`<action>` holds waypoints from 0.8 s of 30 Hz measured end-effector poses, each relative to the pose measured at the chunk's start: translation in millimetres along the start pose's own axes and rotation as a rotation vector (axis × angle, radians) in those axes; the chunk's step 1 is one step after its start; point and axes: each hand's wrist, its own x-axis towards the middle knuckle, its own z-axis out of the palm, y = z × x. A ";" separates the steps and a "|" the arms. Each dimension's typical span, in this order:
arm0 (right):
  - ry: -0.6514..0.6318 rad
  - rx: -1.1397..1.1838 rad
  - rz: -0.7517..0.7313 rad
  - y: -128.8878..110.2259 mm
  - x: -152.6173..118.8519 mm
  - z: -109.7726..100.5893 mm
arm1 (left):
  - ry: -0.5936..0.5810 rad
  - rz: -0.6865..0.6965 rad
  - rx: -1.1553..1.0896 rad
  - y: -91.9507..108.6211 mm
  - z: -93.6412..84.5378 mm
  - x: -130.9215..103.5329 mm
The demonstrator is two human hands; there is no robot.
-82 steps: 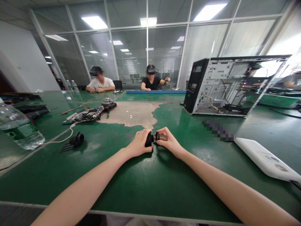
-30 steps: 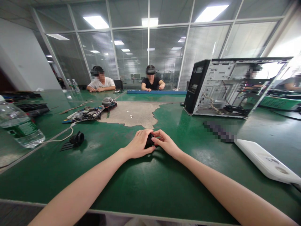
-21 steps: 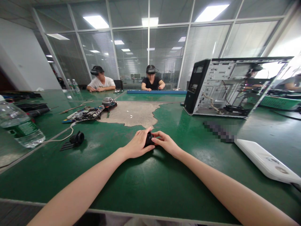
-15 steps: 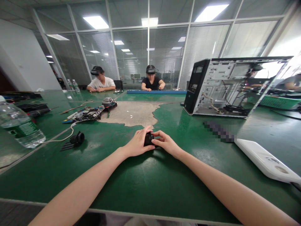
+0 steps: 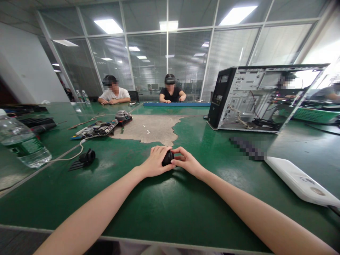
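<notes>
A small black round object point(image 5: 167, 159) is held between both hands, low over the green table point(image 5: 164, 209). My left hand point(image 5: 156, 161) wraps round its left side, hiding much of it. The fingertips and thumb of my right hand point(image 5: 187, 161) pinch its right edge. Left of my hands, a black part with a round top and flat prongs point(image 5: 86, 157) lies on the table.
An open computer case point(image 5: 223, 99) stands at the right, with a white power bank point(image 5: 300, 179) nearer. Circuit boards point(image 5: 97, 129) and a water bottle point(image 5: 25, 145) are at the left. Two people point(image 5: 114, 94) point(image 5: 172, 92) sit across the table.
The fingers of my left hand have shifted slightly down and closer round the black object, which looks a little turned. My right hand has barely moved.
</notes>
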 end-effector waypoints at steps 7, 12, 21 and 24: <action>-0.026 0.004 -0.006 0.0 0.3 0.7 | 0.005 -0.023 -0.023 -0.1 2.0 0.3; -0.025 0.004 -0.029 0.8 0.8 0.3 | 0.104 -0.128 -0.008 1.3 11.1 4.3; 0.002 -0.074 -0.067 0.0 -1.9 5.1 | 0.133 -0.130 0.018 3.0 11.8 4.8; 0.040 -0.110 -0.070 1.2 -1.6 6.4 | 0.143 -0.135 0.014 3.9 11.6 4.7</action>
